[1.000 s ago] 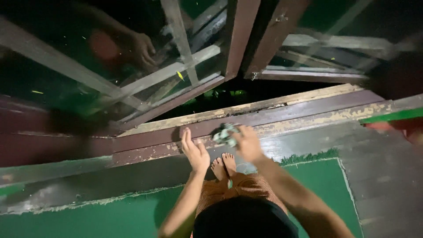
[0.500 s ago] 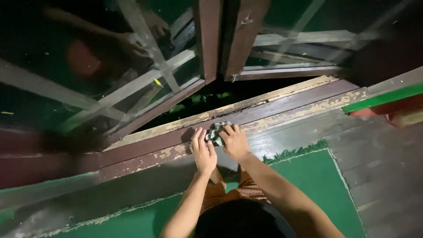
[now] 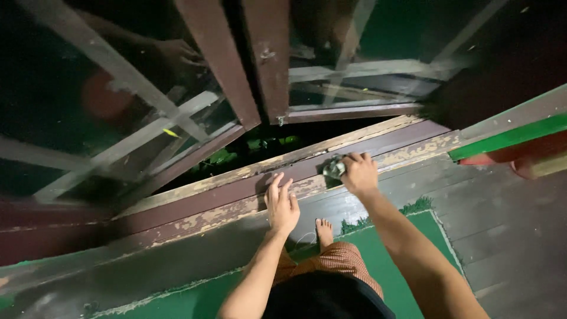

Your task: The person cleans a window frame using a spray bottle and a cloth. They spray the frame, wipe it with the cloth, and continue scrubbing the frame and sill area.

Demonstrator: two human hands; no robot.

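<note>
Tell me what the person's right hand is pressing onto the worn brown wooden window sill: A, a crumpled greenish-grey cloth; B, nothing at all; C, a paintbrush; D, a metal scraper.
A: the right hand bunches a crumpled greenish-grey cloth against the worn brown wooden window sill, while the left hand lies flat and empty beside it.

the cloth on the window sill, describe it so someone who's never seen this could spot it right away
Find the long brown window sill with peeling paint, under the open shutters. The right hand presses a small crumpled cloth onto it. It is the only pale greenish-white, soft thing on the dark wood; the left hand lies flat and bare.
</note>
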